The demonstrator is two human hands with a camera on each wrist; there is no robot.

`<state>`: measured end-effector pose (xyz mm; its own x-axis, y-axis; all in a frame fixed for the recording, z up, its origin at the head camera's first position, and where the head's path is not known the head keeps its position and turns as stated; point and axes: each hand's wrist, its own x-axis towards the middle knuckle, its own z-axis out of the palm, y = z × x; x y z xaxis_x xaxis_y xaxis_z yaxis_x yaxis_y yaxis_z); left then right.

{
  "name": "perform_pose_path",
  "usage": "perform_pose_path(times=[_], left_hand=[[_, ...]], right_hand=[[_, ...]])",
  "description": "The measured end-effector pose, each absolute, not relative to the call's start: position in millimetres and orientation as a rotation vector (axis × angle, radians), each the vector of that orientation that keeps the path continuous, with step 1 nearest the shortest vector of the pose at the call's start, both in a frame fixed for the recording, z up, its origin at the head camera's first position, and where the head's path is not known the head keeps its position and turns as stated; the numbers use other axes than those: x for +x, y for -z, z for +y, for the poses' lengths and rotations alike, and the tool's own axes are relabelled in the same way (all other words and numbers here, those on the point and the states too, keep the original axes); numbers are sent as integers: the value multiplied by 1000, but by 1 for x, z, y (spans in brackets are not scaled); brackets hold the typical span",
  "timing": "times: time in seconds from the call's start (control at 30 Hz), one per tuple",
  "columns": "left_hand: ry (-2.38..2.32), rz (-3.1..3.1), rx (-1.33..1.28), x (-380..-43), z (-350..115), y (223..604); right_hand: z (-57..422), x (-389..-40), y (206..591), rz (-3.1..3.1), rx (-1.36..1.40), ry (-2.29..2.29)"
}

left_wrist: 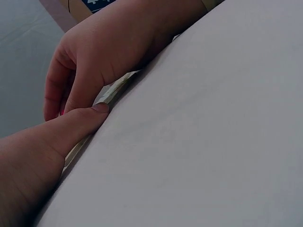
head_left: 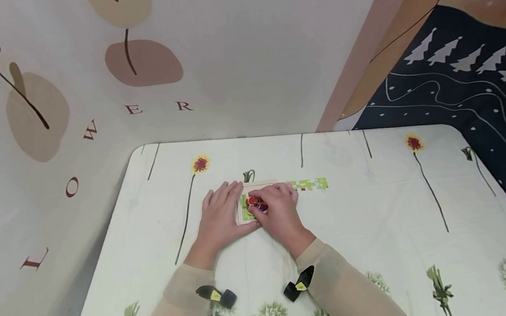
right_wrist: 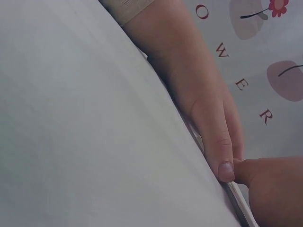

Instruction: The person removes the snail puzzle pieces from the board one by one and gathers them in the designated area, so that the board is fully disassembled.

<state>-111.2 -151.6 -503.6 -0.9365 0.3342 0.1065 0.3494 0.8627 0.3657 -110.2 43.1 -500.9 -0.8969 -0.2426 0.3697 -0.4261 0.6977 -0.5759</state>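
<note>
A small jigsaw board [head_left: 240, 215] with a pale frame lies on the table, green pieces and a red and dark picture showing inside it. My left hand [head_left: 221, 213] rests along its left side, fingers straight, thumb [left_wrist: 85, 120] stretched along the near edge. From the right, my right hand [head_left: 280, 208] reaches over the board and pinches a red and dark puzzle piece [head_left: 263, 207] between thumb and fingertips. Most of that piece is hidden by the fingers. In the right wrist view my right hand [right_wrist: 272, 187] touches down close by the left thumb.
Several loose green puzzle pieces [head_left: 309, 184] lie in a row just right of the board, partly behind my right hand. A flower-print cloth covers the table [head_left: 375, 207]. A printed hanging [head_left: 246, 78] rises behind the far edge.
</note>
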Motion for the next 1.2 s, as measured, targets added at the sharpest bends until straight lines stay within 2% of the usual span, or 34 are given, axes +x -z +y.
perform_pose_path(times=[0.83, 1.2], left_hand=[[632, -3030, -536, -110, -152, 504], [626, -3035, -531, -112, -153, 503]], right_hand=[[65, -106, 498, -2563, 493, -1017], [82, -106, 500, -2620, 391, -1041]])
